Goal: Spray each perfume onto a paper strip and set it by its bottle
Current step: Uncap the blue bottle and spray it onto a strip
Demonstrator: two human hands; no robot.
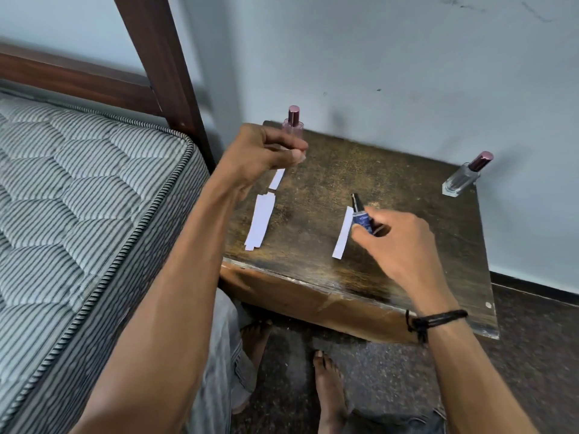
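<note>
Right hand [404,242] grip on blue bottle [363,220]

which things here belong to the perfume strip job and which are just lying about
Job: blue perfume bottle, pink bottle, clear bottle, held paper strip, laid strip, strip stack.
Lying about: mattress, bed post.

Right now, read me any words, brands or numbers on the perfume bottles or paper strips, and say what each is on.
No text can be read.
Blue bottle in the right hand: pale print on its label, too small and blurred to read.
Pink bottle, partly hidden: no print shows.
Clear bottle: no print shows.
Paper strip in the left hand, and those on the table: blank where visible.
</note>
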